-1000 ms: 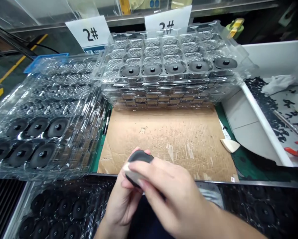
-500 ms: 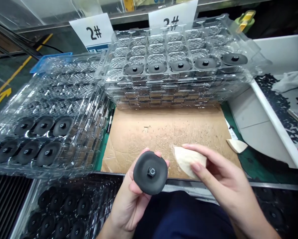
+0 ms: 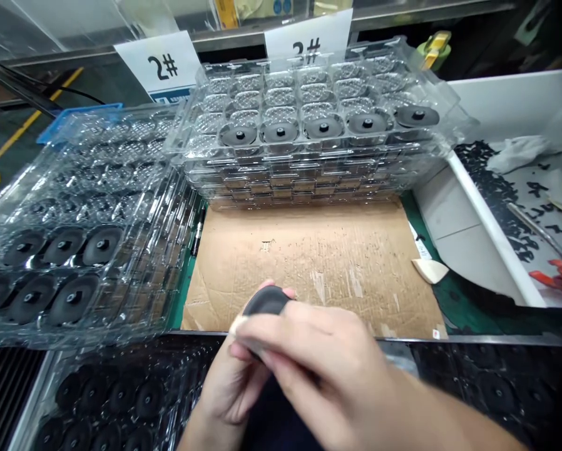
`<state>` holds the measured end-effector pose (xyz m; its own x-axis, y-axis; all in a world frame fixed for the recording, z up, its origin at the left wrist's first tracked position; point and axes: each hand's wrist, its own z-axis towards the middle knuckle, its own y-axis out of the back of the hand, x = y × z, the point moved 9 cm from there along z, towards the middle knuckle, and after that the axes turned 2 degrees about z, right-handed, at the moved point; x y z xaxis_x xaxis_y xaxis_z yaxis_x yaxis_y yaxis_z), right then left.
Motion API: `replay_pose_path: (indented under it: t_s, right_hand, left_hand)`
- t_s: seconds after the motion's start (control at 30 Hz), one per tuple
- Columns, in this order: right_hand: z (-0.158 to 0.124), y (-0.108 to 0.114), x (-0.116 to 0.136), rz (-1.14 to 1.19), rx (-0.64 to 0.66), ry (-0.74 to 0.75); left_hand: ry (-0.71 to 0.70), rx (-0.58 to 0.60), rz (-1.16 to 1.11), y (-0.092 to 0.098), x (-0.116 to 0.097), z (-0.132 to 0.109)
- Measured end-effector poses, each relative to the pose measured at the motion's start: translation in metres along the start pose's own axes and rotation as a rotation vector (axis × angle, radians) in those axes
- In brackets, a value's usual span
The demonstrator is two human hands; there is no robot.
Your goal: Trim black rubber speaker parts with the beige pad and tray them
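Observation:
My left hand (image 3: 229,382) grips a round black rubber-like cup (image 3: 266,302) over the near edge of the cardboard sheet (image 3: 271,244). Across it reaches my right hand (image 3: 330,357), slightly blurred, its fingers closed on a cream sponge wedge (image 3: 236,324). Only a small end of the wedge shows, at the left side of the cup. My right fingers cover most of the cup's face and its central stud. Whether the wedge presses on the face or the rim I cannot tell.
Clear plastic trays (image 3: 281,169) stacked at the back hold black cups in their front row. Another tray stack (image 3: 135,275) stands left. At right a white bin (image 3: 492,213) contains small black scraps, a screwdriver and red-handled pliers (image 3: 560,279). A second cream wedge (image 3: 431,270) lies beside it.
My right hand has moved left with the sponge wedge, from beside the black cup onto it. The cup is now tilted and largely covered. The camera view has shifted slightly.

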<state>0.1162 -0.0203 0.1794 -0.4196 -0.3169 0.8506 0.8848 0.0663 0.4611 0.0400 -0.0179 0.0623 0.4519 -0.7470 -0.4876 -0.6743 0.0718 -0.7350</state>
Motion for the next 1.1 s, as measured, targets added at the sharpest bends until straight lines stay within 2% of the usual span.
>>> replay_pose_path:
  t_s: [0.07, 0.13, 0.27, 0.4, 0.47, 0.53, 0.63, 0.7, 0.83, 0.9, 0.97, 1.03, 1.1]
  right_hand:
    - [-0.008, -0.002, -0.007, 0.017, 0.147, -0.08]
    - [-0.016, 0.004, -0.013, -0.067, 0.191, -0.151]
    - [-0.019, 0.012, -0.013, -0.275, 0.114, -0.147]
    - [-0.014, 0.012, -0.018, -0.396, 0.018, -0.073]
    - [-0.015, 0.014, -0.033, -0.34, -0.016, -0.112]
    - [-0.022, 0.018, -0.055, -0.203, -0.073, -0.214]
    - [-0.046, 0.022, -0.089, -0.042, -0.241, -0.372]
    - [-0.066, 0.016, -0.109, 0.007, -0.301, -0.455]
    - [-0.087, -0.01, -0.133, 0.068, -0.179, -0.54]
    - [-0.085, -0.003, -0.129, 0.046, -0.189, -0.534]
    - [-0.076, 0.016, -0.11, -0.005, -0.272, -0.503]
    - [-0.058, 0.033, -0.077, -0.058, -0.341, -0.39]
    - [-0.037, 0.036, -0.035, -0.087, -0.32, -0.186]
  left_hand:
    - [-0.012, 0.036, -0.006, -0.001, -0.003, 0.0]
    - [0.007, 0.084, -0.016, -0.003, -0.002, 0.002]
    - [0.054, 0.107, -0.035, -0.002, 0.004, 0.005]
    - [0.022, 0.072, -0.071, 0.009, 0.002, 0.006]
    - [-0.004, 0.043, -0.095, 0.015, -0.001, 0.005]
    - [-0.005, 0.046, -0.103, 0.016, -0.001, 0.004]
    - [0.015, 0.091, -0.1, 0.008, 0.0, 0.005]
    - [0.008, 0.108, -0.105, 0.004, -0.001, 0.006]
    - [-0.005, 0.081, -0.093, 0.002, -0.002, 0.008]
    - [-0.007, 0.064, -0.069, 0.002, -0.001, 0.008]
    - [-0.008, 0.054, -0.036, -0.001, 0.002, 0.008]
    - [-0.041, 0.03, -0.002, -0.004, 0.003, 0.008]
    - [-0.059, 0.013, 0.023, -0.006, 0.005, 0.007]
